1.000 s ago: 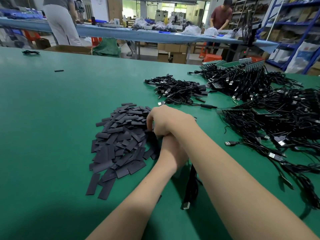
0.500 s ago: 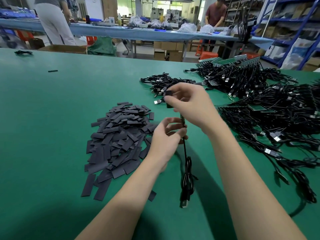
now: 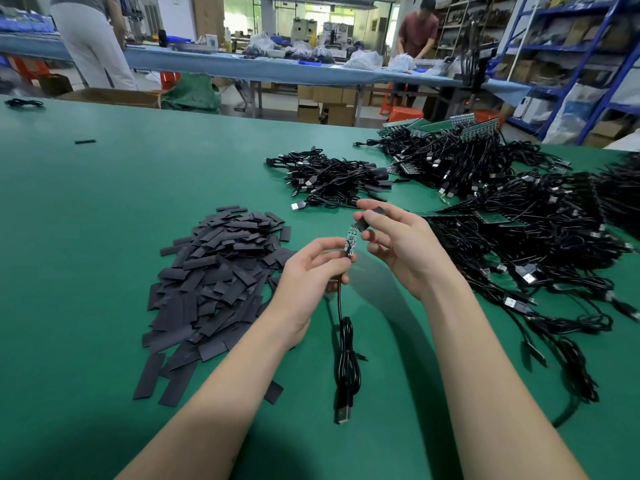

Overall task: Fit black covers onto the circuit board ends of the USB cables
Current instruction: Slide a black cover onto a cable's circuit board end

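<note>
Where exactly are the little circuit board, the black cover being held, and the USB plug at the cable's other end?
circuit board (image 3: 350, 240), head view: middle of its bare face.
black cover (image 3: 363, 224), head view: end nearest the board.
USB plug (image 3: 343, 415), head view: its metal shell.

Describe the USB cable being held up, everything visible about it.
The USB cable is thin, black and hangs coiled in a loose bundle below the left hand, which pinches it just under its small circuit board. The board stands roughly upright, green with tiny components, still bare. The right hand holds a black cover at the board's top end, just meeting it. The metal USB plug at the cable's bottom end lies near or on the green table.
</note>
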`<action>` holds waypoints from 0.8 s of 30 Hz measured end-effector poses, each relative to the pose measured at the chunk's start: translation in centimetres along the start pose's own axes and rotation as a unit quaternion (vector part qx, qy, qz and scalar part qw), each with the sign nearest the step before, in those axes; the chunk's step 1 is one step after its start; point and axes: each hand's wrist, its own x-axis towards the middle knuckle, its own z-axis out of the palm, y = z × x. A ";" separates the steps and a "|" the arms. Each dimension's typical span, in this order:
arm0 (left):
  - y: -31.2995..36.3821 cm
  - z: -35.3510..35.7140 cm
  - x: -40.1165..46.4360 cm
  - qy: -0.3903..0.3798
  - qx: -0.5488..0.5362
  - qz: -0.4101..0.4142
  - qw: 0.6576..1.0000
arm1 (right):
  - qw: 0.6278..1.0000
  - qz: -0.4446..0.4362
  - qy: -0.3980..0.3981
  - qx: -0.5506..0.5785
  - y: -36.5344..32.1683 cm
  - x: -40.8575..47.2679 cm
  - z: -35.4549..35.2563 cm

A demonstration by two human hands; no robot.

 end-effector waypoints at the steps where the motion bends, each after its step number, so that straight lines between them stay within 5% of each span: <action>1: 0.0 0.0 0.0 0.001 0.000 0.000 1.000 | 1.000 -0.001 -0.018 0.014 0.0 0.0 -0.2; 24: 0.3 -1.0 0.3 -0.043 -0.042 -0.050 0.997 | 0.993 -0.086 -0.066 0.041 0.3 -0.3 -2.1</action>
